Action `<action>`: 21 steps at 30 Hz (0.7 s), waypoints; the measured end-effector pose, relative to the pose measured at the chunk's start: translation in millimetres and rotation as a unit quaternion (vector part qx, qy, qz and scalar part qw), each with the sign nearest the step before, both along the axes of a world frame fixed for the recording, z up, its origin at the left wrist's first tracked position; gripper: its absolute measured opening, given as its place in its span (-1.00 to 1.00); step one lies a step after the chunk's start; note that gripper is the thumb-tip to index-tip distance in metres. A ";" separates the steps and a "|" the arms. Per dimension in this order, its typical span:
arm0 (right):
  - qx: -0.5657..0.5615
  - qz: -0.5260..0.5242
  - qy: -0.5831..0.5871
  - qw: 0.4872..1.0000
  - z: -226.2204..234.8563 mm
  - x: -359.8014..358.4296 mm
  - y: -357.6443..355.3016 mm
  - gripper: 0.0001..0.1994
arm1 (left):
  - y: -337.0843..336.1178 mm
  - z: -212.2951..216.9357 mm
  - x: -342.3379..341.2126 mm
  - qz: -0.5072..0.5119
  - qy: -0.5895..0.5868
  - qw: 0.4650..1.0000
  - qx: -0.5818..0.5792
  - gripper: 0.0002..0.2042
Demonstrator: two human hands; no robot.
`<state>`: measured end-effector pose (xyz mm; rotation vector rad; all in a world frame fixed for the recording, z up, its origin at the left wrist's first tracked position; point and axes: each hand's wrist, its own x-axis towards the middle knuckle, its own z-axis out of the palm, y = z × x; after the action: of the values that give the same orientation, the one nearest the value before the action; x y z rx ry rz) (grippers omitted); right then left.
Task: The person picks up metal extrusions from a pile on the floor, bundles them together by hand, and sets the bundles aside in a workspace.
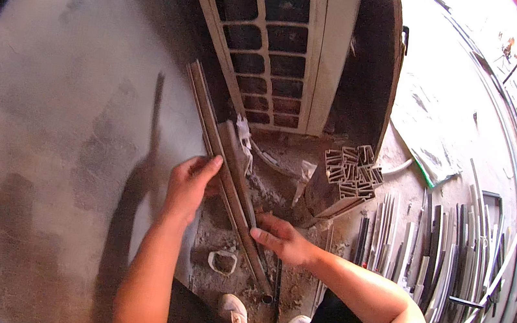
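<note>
A long brown metal profile point(204, 105) leans against the grey wall point(64, 103), its foot on the dusty floor near my shoes. My left hand point(189, 185) grips it about halfway up, thumb over its edge. A shorter brown profile point(233, 152) lies alongside the long one. My right hand point(280, 236) holds the pair lower down, fingers pressed on the strip's right edge. Both forearms rise from the lower edge.
A bundle of brown profiles point(351, 174) stands upright to the right of my hands. A white outdoor unit with a grille point(274, 39) stands behind. Several loose strips point(436, 250) lie on the floor at the right. A ring-shaped scrap point(223, 261) lies by my shoes point(238, 316).
</note>
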<state>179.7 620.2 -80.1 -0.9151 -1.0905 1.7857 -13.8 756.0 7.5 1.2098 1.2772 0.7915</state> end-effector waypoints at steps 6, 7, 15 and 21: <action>-0.024 0.022 -0.015 0.999 6.3 4.4 4.4 -0.45 | -3.9 3.1 0.6 0.035 -0.003 0.999 0.004 -0.70; -0.020 0.024 -0.020 0.999 8.4 3.9 5.8 -0.45 | -3.0 4.9 -0.4 0.046 0.004 0.999 0.005 -0.69; -0.069 0.045 -0.101 0.991 8.0 12.3 7.5 -0.24 | -0.6 9.5 2.6 0.038 0.014 0.999 -0.033 -0.61; -0.042 0.045 -0.109 0.992 28.1 3.3 4.5 -0.09 | -7.2 2.6 -12.7 0.068 -0.045 0.996 -0.024 -0.49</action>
<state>183.0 624.8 -52.0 -1.1504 -1.2178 1.8481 -26.4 748.8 10.1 1.0455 1.3080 0.8980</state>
